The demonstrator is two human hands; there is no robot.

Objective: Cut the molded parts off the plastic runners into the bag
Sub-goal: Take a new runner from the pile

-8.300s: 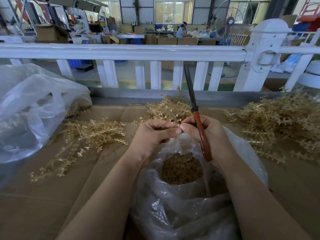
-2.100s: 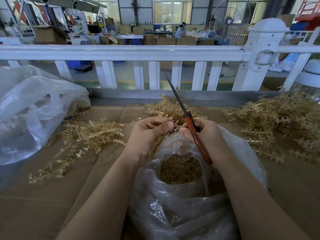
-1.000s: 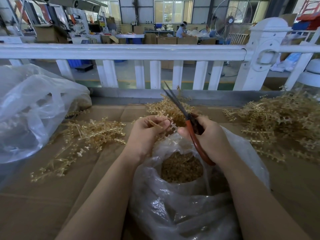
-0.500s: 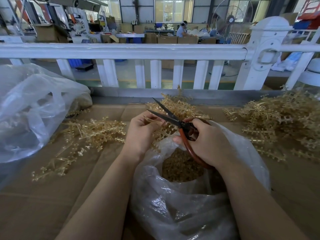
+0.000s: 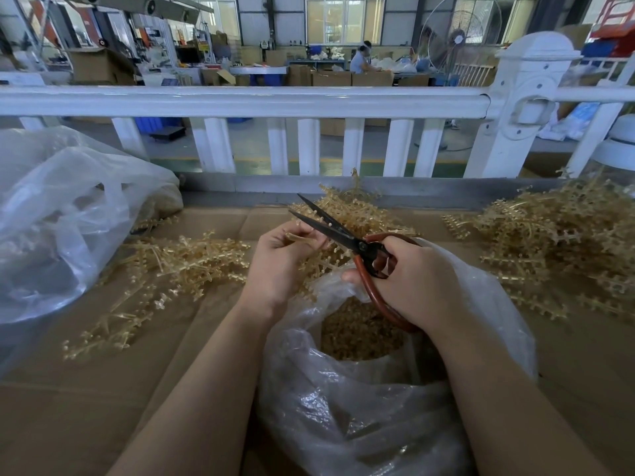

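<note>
- My right hand (image 5: 417, 280) grips the red loop handles of the scissors (image 5: 347, 237); my fingers curl through and around the loops, and my thumb lies along the lower loop.
- The two dark blades stand apart in a narrow V, tips pointing up and to the left, toward the white railing (image 5: 240, 101).
- My left hand (image 5: 280, 261) pinches a plastic runner (image 5: 299, 238) between thumb and fingertips, just left of the blades. The runner's end lies at the mouth of the V; whether a blade touches it cannot be determined.
- More branches of the same runner hang below my left hand, over the rim of the bag (image 5: 360, 413).
- The bag is clear plastic and stands open directly under both hands, between my forearms. A mass of cut molded parts (image 5: 360, 338), tan in colour, fills its bottom.
- Piles of uncut runners lie on the cardboard surface (image 5: 86, 407): one pile on the left (image 5: 171, 262), one behind the hands (image 5: 354, 211), one large pile on the right (image 5: 556, 242).
- A second clear bag (image 5: 62, 221) lies slumped at the far left, touching the left pile's edge.
- Beyond the railing, a person sits at a far workbench among cartons.
</note>
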